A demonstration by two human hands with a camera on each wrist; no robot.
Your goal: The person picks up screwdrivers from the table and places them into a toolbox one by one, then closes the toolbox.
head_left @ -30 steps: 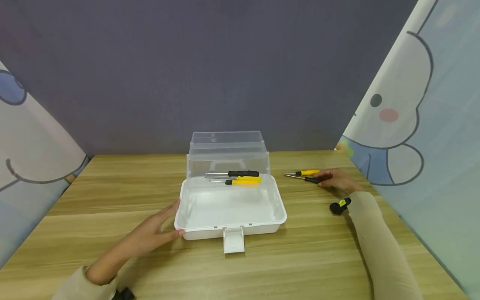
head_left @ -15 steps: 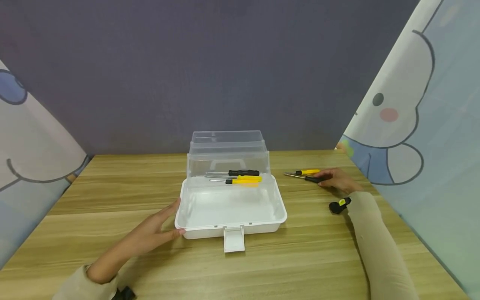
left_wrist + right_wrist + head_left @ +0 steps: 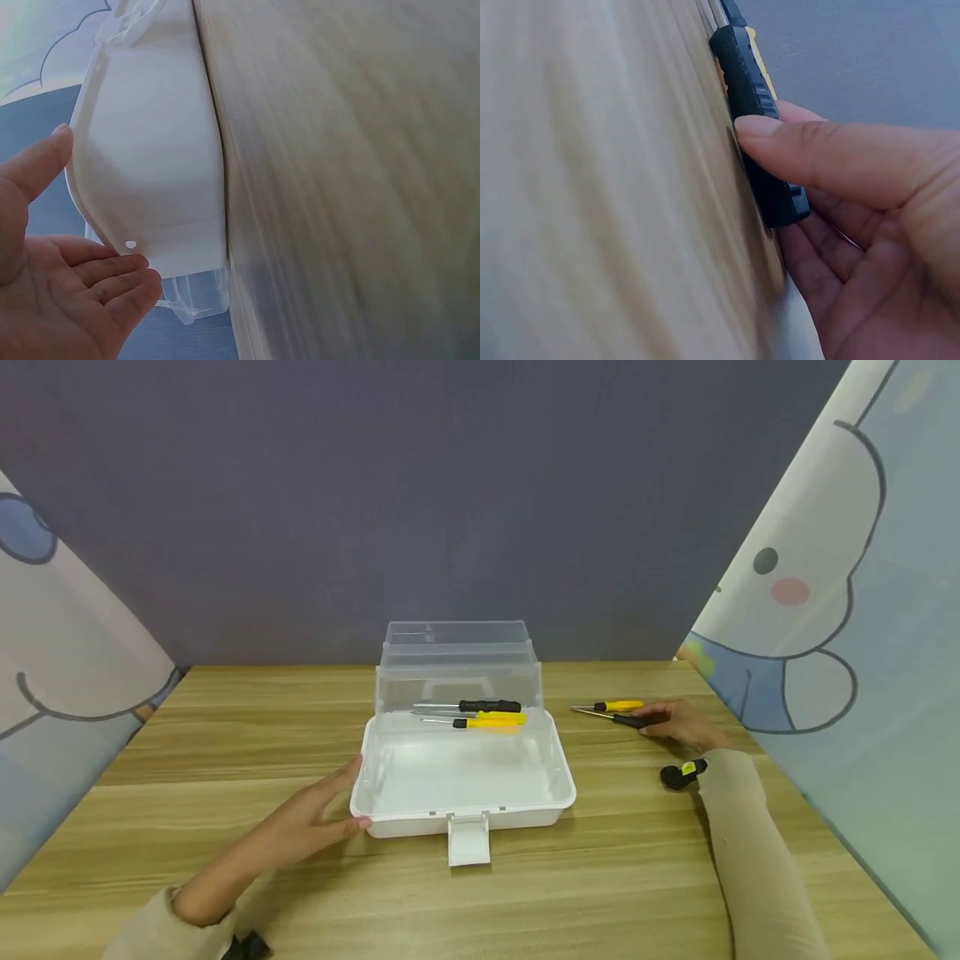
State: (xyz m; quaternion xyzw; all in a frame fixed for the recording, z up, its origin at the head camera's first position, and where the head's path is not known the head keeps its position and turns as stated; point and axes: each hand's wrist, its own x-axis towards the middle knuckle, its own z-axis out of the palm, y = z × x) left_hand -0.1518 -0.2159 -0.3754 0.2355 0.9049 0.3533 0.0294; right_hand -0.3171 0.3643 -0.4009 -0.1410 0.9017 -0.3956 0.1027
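Note:
My left hand (image 3: 298, 828) rests at the near left corner of a white toolbox (image 3: 465, 818), its thumb on the front rim and its straight fingers along the side. In the left wrist view the thumb tip meets the rim and the fingertips touch the wall (image 3: 150, 150). To the right of the box, my right hand (image 3: 678, 725) pinches the handle of a black screwdriver (image 3: 632, 720), which lies low at the tabletop. The right wrist view shows the thumb pressed on that black handle (image 3: 744, 71), with other fingers partly hidden behind it. A yellow screwdriver (image 3: 622, 705) lies just beyond it.
The toolbox's clear lid (image 3: 457, 652) stands raised at the back, and its latch (image 3: 468, 843) hangs at the front. Across the box's rear lie a black screwdriver (image 3: 489, 706) and two yellow-handled screwdrivers (image 3: 491, 722). A dark wall (image 3: 450, 510) rises behind the wooden table (image 3: 285, 718).

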